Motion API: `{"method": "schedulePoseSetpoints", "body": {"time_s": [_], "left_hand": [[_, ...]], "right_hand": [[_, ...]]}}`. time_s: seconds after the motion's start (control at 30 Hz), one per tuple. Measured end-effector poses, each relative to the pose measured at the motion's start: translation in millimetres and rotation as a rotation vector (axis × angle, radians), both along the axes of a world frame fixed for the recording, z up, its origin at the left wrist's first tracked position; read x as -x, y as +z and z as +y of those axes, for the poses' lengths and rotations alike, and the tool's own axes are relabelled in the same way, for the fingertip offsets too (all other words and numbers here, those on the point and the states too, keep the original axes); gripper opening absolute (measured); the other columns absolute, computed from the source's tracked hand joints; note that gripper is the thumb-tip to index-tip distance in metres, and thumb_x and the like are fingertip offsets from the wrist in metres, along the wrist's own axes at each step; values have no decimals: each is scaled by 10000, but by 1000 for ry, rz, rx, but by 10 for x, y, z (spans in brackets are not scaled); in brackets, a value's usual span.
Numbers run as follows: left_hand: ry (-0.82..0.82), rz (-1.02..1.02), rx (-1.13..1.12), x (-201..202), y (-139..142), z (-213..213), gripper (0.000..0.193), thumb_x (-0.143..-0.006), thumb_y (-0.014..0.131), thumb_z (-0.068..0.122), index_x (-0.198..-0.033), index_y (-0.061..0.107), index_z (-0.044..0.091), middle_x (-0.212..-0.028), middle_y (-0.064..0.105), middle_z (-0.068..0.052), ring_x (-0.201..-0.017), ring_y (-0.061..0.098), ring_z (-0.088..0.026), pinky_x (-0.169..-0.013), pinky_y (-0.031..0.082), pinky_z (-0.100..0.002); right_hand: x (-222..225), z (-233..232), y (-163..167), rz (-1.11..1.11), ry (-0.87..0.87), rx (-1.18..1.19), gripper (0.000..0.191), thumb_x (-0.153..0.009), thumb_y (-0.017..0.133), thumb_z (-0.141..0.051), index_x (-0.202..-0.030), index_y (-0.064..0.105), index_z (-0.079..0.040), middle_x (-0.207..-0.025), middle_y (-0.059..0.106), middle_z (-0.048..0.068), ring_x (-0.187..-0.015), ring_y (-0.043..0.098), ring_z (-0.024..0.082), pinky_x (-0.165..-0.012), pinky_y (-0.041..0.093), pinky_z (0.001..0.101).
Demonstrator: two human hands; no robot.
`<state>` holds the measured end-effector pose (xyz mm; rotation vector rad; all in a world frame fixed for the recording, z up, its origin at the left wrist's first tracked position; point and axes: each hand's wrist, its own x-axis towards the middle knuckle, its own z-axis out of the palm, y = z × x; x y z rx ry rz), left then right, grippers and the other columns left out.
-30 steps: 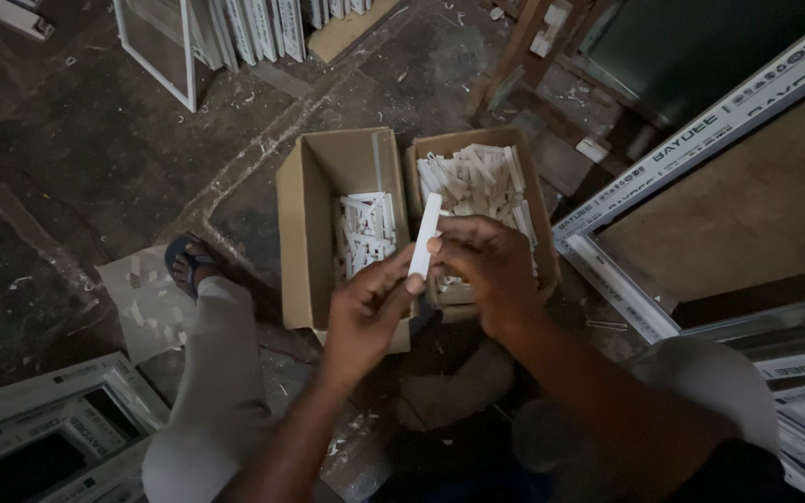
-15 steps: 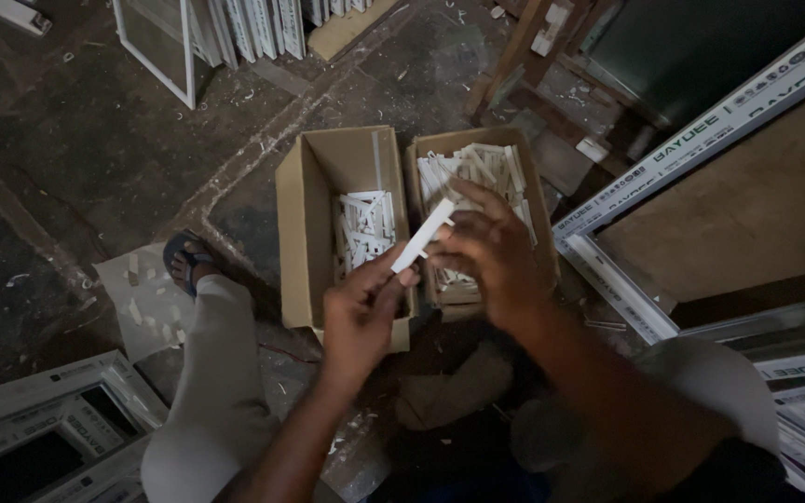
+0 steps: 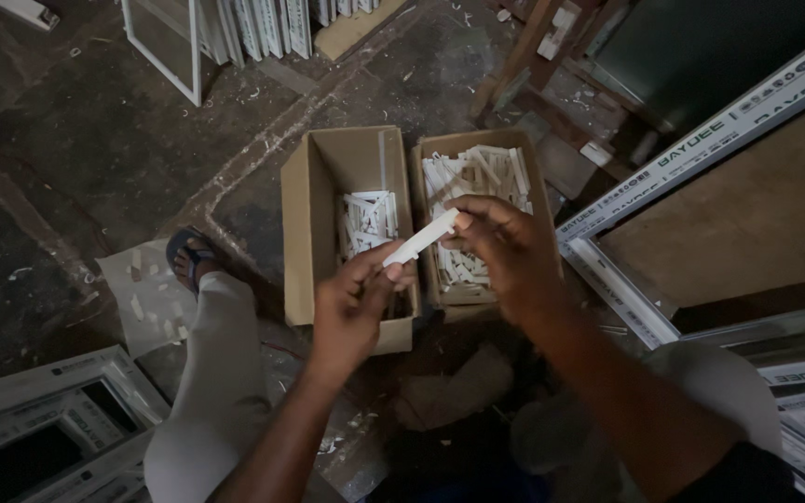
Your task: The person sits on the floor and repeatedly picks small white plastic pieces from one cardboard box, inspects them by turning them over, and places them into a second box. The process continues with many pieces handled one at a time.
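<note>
Both hands hold one short white plastic strip above two open cardboard boxes. My left hand pinches its lower left end, and my right hand grips its upper right end. The strip lies tilted, rising to the right. Under it, the left box holds a small neat stack of white pieces. The right box is filled with several loose white pieces.
White window frames lie at the lower left, and more frames lean at the top. A large frame with a brown panel is on the right. My sandalled foot rests on the dusty floor by a white sheet.
The strip has tipped from nearly upright to a slant. My left hand has slid down to its lower end, and my right hand has moved up to the top end.
</note>
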<state>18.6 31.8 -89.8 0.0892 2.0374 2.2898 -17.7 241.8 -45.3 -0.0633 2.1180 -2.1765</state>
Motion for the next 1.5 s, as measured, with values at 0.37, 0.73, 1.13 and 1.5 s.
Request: {"method": "schedulePoseSetpoints", "body": {"time_s": [0.37,0.73,1.13,1.5], "left_hand": [[131,-155,-27,50,55,-42,285,-1005,688,84,-1251,708,-59,-1039,782,-163,-936,725,-170,-858,583,-297],[144,-92,-35,59,2,-52,254,-1004,659,76,-1216,683,-63,-1020,774,-133,-911,764,-165,-837,625,-297],[211,203,152,20,152,-111,318,-966,754,33,-1283,741,50,-1068,749,-108,-904,658,-86,-749,520,-217],[223,-32,-162,79,100,-132,327,-922,766,60,-1243,709,34,-1104,768,-88,-995,714,-112,-885,586,-258]], "right_hand": [[-7,-103,-34,-26,-87,126,316,-1007,625,-200,-1221,678,27,-1098,755,177,-1002,779,246,-912,672,382],[-40,-125,-109,54,-88,-17,328,-1024,613,-257,-1163,674,34,-985,779,177,-891,815,240,-813,697,351],[25,-9,-112,-33,-81,61,267,-979,685,-157,-1175,745,15,-873,759,131,-727,716,161,-683,609,312],[48,6,-117,-28,9,166,248,-939,719,-99,-1152,726,28,-979,767,150,-906,761,189,-835,639,334]]}}
